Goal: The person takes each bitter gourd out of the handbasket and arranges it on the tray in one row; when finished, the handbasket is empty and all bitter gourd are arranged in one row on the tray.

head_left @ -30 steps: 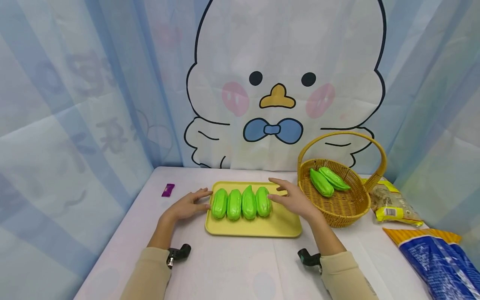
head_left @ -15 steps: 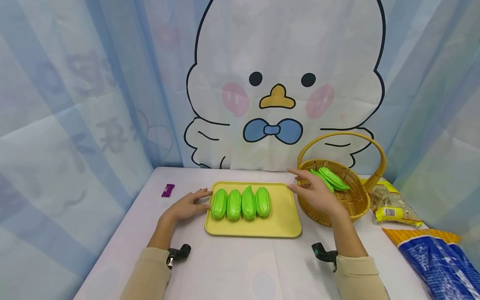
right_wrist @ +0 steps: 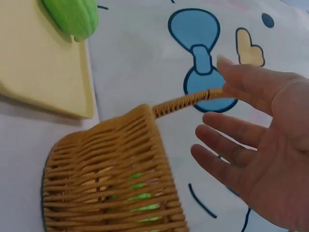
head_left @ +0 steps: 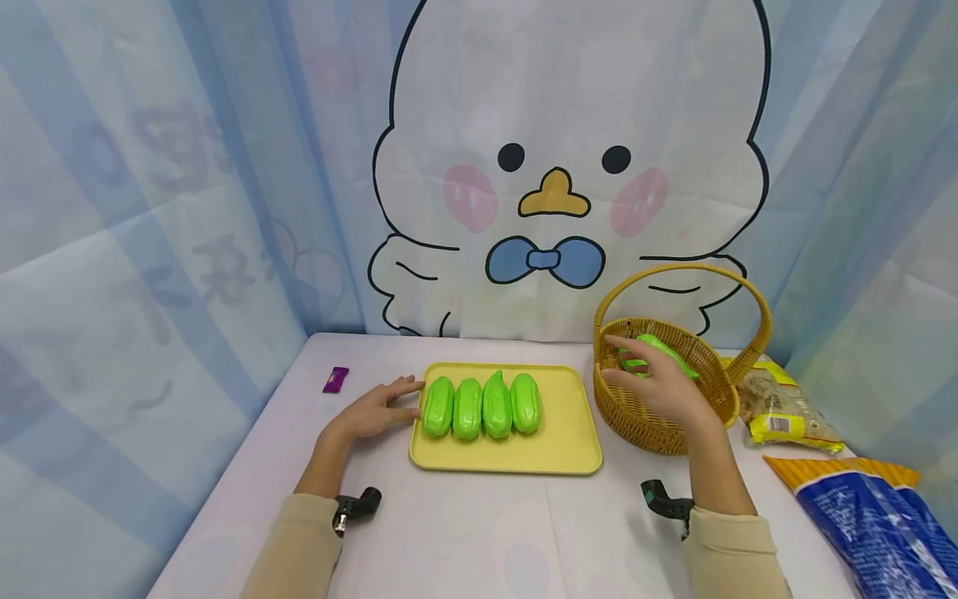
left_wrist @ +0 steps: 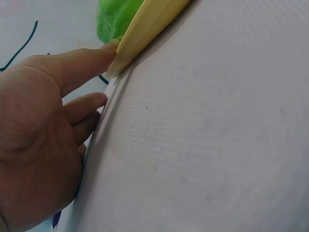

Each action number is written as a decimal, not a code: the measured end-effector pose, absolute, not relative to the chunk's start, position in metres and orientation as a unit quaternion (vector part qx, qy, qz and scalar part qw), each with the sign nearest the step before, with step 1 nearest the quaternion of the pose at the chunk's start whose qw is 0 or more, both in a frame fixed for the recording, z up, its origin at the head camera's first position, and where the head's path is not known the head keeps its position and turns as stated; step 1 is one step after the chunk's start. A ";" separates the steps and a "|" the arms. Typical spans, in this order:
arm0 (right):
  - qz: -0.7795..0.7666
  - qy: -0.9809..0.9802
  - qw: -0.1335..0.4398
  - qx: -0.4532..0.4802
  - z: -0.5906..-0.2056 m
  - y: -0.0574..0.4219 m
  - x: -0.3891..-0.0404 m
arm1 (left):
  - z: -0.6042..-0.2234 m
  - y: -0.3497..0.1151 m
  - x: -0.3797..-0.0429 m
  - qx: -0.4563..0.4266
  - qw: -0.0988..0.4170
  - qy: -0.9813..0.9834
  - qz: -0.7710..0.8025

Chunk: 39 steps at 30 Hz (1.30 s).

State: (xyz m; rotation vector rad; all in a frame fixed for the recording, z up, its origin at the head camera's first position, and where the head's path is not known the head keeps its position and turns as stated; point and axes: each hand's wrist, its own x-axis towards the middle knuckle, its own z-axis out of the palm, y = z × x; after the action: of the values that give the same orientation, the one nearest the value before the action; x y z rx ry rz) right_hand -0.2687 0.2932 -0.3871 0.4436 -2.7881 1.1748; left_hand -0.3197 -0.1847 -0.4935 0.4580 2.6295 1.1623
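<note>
A: What is closest to us?
B: Two beige sleeves (head_left: 295, 541), each with a small black camera (head_left: 359, 504) at the cuff, over a white table (head_left: 449, 532). A blue bag (head_left: 876, 524) with an orange striped top lies off at the right.
A: And the left hand (head_left: 377, 410)?
B: Its fingers are relaxed and apart. The thumb touches the left end of a yellow tray (head_left: 569, 437), without gripping it.
A: What's on the tray?
B: Four green vegetables (head_left: 497, 405), upright side by side in a row, on its left and middle; the right part is bare.
A: Where's the right hand (head_left: 662, 387)?
B: Over the wicker basket (head_left: 624, 423), right of the tray. Its fingers are spread loosely, with nothing in them. I can't tell whether it touches the basket.
A: Anything inside?
B: More green vegetables, partly covered by that hand; a bright one (head_left: 677, 359) shows past the knuckles. The tall handle (head_left: 759, 320) arches above them.
A: And further back?
B: A see-through packet (head_left: 793, 408) with yellow ends sits just beside the basket, on its right. A purple sweet (head_left: 336, 380) lies near the table's far left corner. Behind everything hangs a curtain (head_left: 569, 100) printed with a big white cartoon bird wearing a blue bow tie.
</note>
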 end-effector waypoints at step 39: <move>0.273 -0.959 0.006 0.072 -0.419 0.343 -0.330 | -0.495 -0.186 -0.321 0.151 0.116 0.901 0.390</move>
State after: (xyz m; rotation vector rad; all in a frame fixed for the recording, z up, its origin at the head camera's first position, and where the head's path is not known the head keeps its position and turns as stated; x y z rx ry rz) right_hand -0.3302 0.3429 -0.4188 0.2251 -3.0026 0.8529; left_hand -0.3210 -0.1856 -0.4954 0.4412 2.6388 1.1420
